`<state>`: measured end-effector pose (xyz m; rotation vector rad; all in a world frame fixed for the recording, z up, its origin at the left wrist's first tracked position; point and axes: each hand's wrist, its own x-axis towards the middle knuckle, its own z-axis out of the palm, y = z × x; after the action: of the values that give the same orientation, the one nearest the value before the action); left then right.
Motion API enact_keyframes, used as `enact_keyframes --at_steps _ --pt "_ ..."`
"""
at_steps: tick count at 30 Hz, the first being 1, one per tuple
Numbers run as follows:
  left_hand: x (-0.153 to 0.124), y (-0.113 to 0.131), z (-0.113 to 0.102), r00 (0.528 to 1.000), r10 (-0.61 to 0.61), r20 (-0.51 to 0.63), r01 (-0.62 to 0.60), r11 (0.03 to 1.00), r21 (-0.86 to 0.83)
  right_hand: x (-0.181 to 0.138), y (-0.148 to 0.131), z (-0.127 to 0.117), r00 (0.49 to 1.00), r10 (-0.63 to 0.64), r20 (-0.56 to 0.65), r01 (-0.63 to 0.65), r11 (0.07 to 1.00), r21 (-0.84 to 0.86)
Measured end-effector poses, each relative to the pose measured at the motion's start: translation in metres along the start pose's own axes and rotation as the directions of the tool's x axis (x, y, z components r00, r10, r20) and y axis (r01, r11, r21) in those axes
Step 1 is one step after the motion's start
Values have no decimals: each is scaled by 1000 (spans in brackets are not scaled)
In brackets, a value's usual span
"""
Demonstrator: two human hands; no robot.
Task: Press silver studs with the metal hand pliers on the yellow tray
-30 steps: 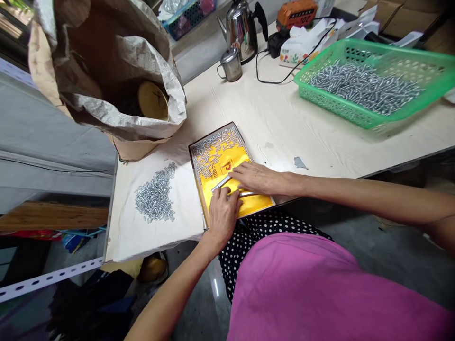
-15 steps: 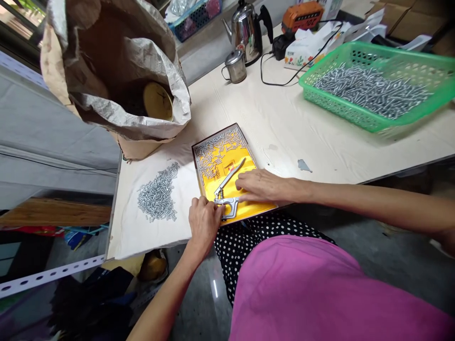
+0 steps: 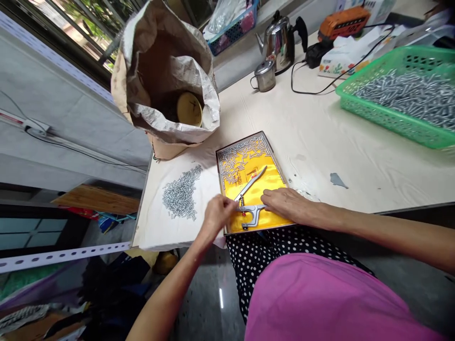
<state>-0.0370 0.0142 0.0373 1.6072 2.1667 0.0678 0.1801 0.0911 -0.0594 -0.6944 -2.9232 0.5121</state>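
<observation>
A shallow dark-rimmed tray [image 3: 217, 166] sits at the table's front edge, lined with yellow. Inside it is a silver spring-loaded hand plier [image 3: 254, 215], its long handle slanting up to the right. My left hand [image 3: 217, 215] is closed in a pinch at the plier's left end; whatever is between the fingertips is too small to make out. Over the tray's right side, my right hand [image 3: 286, 203] has its fingers bent onto the right end of the plier's lower part. Small metal pins [image 3: 236, 158] lie scattered across the tray's far part.
Left of the tray lies a pile of short metal pins [image 3: 180, 194]. Behind it stands an open paper sack [image 3: 177, 147] with a yellow tub inside. A green basket [image 3: 387, 121] of metal pieces is at the right, a kettle [image 3: 280, 42] and a lidded cup [image 3: 265, 78] at the back.
The whole view has shifted, so the table things appear farther right. My left hand has moved up off the plier's lower end to its hinge side. My right hand stays at the plier's right end.
</observation>
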Motion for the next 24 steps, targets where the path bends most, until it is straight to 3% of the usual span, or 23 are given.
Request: enact_keyframes --at_steps 1,3,5,8,13,18,24 --pt "6 -7 -12 993 25 -119 -29 999 -32 -1 0 3 1000 1 -12 -1 1000 -1" --pt "21 -27 -34 929 88 -360 -80 996 37 -1 1 8 999 5 -43 -5 1000 3" --pt "37 -50 -48 877 89 -471 6 980 198 -2 1 12 997 8 -78 -7 1000 13" --pt "61 -88 -50 919 -3 -395 155 922 356 -3 2 18 993 -9 -119 12 1000 22" --pt "95 -128 -31 966 -31 -255 166 833 528 -4 2 25 976 -16 -217 18 1000 7" --pt "114 -134 -33 973 45 -226 102 796 597 -4 0 25 967 -19 -253 21 1000 6" --pt "118 -131 -37 985 109 -132 15 715 698 -4 1 23 971 -13 -241 18 1000 19"
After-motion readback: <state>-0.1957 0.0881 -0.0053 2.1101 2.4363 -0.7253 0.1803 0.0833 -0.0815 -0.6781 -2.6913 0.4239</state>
